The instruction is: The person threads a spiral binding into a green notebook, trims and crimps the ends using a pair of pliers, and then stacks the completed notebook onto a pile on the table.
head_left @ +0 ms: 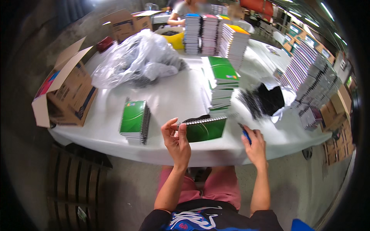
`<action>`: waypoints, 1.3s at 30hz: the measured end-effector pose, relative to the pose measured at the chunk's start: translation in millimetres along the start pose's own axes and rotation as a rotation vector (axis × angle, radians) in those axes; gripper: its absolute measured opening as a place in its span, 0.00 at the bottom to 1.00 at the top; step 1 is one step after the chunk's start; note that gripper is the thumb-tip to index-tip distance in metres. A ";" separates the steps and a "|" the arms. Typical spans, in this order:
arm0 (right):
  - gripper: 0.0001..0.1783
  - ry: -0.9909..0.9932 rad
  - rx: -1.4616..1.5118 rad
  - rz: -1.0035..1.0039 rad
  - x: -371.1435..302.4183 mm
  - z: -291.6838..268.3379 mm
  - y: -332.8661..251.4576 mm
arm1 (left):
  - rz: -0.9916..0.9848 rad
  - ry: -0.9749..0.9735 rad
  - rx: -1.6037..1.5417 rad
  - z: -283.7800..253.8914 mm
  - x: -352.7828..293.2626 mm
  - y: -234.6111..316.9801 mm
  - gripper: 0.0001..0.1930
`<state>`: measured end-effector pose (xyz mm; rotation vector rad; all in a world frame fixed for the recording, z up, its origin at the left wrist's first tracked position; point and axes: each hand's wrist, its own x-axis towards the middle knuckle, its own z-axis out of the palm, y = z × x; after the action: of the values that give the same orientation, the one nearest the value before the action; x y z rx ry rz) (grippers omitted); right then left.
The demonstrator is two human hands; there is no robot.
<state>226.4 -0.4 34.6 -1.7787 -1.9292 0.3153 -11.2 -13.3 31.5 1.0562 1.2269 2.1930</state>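
Observation:
Near the table's front edge, my left hand point(177, 143) pinches the left end of a green-covered spiral notebook point(204, 130). Its light coil runs along the upper edge, and the green cover faces me. To the right of it, my right hand point(255, 146) is closed around small blue-handled pliers point(246, 135); their dark tip points toward the notebook, apart from it. Just behind stands a tall stack of green notebooks point(221, 77). A shorter stack of green notebooks with black coils point(133, 117) sits left of my left hand.
Loose black coils point(252, 103) lie beside a black piece point(270, 99). A clear plastic bag point(138, 57), open cardboard box point(71, 92) and yellow tub point(173, 37) stand left and behind. Tall notebook stacks point(210, 34) rise at the back, others point(318, 73) right. Another person point(178, 19) is across the table.

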 end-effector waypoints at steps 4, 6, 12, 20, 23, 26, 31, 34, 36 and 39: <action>0.27 -0.015 -0.452 0.015 16.8 28.0 8.6 | -0.069 0.033 -0.199 -26.2 6.3 7.1 0.08; 0.30 -0.092 0.148 -0.245 28.5 24.0 -16.4 | -0.072 0.102 -0.263 -34.8 9.4 16.3 0.09; 0.34 -0.444 1.377 -0.352 28.8 54.3 -164.3 | 0.014 0.204 -0.340 -68.6 26.3 58.3 0.14; 0.26 -0.544 0.991 -0.486 118.6 129.9 -267.6 | 0.051 0.376 0.522 -147.5 82.1 37.8 0.09; 0.25 -0.489 0.590 -0.503 133.2 173.3 -272.0 | 0.215 0.280 0.892 -177.3 85.5 -5.8 0.09; 0.24 -0.262 0.221 -0.443 109.1 176.1 -281.3 | 0.092 0.338 0.697 -176.0 78.8 -18.2 0.12; 0.20 -0.466 1.018 -0.265 131.1 211.8 -265.2 | 0.065 0.313 0.339 -158.1 85.2 -32.4 0.20; 0.21 -0.286 0.996 -0.281 121.2 231.5 -269.0 | -0.036 0.212 0.290 -144.0 90.4 -40.5 0.23; 0.22 -0.200 0.924 -0.310 114.8 224.6 -275.8 | -0.013 0.291 0.187 -149.9 92.2 -49.5 0.23; 0.23 0.156 0.776 -0.694 113.6 169.2 -275.1 | 0.024 0.423 0.246 -164.6 89.2 -32.8 0.24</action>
<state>-99.4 104.0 46.6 -0.5853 -1.8174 0.5491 -195.6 -25.7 -12.8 0.7090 1.7090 2.4079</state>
